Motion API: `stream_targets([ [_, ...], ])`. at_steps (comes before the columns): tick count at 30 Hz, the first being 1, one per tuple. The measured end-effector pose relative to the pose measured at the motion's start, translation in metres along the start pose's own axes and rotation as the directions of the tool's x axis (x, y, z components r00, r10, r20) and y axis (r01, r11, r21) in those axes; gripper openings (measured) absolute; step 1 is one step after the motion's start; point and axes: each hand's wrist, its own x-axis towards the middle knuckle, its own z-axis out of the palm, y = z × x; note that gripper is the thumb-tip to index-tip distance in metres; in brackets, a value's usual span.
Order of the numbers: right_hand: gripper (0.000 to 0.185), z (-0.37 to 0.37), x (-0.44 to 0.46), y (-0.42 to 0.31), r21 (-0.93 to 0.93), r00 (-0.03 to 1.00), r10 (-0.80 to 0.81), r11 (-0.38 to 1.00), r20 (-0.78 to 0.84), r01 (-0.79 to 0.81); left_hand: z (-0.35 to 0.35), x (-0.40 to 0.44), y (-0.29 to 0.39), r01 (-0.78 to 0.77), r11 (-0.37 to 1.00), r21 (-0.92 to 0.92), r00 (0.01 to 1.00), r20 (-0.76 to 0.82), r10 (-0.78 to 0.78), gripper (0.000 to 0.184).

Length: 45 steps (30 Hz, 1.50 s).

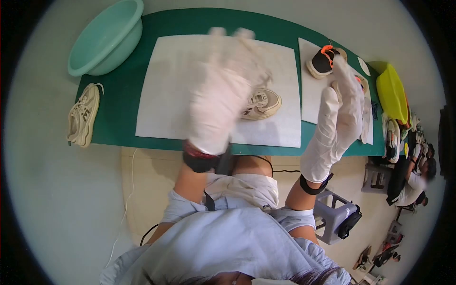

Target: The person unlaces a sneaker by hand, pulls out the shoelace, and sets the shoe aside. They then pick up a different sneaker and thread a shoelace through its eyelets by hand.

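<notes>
A white glove covers my left hand [221,95], which is smeared by motion above a white sheet [166,95]. Its fingertips point to the far edge, but whether it holds anything is unclear. Beside and partly under it, a beige sneaker [263,104] lies on the sheet, its far part hidden or blurred. My right hand [338,107], also gloved, is over the second white sheet [311,102] at the right, thumb and fingers apart. Its fingertips are close to a black shoe with orange trim [323,61]; contact cannot be made out. Another pale shoe [366,114] is partly behind this hand.
A matching beige sneaker [84,115] lies at the left end of the green table [118,109]. A turquoise basin [107,40] stands at the back left, a yellow-green basin [392,92] at the right. A grey stool [330,213] and other people [413,187] are to the right.
</notes>
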Motion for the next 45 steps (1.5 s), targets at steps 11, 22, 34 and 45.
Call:
stream_targets([
  [11, 0.035, 0.009, -0.1, 0.048, -0.1, 0.751, 0.372, 0.919, 0.545, -0.382, 0.004, -0.05, 0.081, 0.22, 0.395, 0.892, 0.769, -0.408, 0.493, 0.029],
  [22, 0.028, 0.078, -0.113, 0.052, 0.003, 0.938, 0.157, 0.986, 0.31, -0.166, -0.029, -0.068, 0.011, -0.138, -0.942, 0.307, 0.984, 0.152, -0.095, 0.031],
  [34, 0.014, 0.088, -0.123, 0.079, 0.273, 0.927, 0.061, 0.947, 0.37, -0.172, -0.073, -0.072, 0.014, -0.163, -0.955, 0.248, 0.969, 0.221, -0.108, 0.019],
  [45, 0.021, 0.084, -0.129, 0.071, 0.243, 0.893, 0.199, 0.917, 0.405, -0.315, -0.039, -0.106, 0.041, -0.04, -0.955, 0.293, 0.977, 0.214, 0.024, 0.04],
])
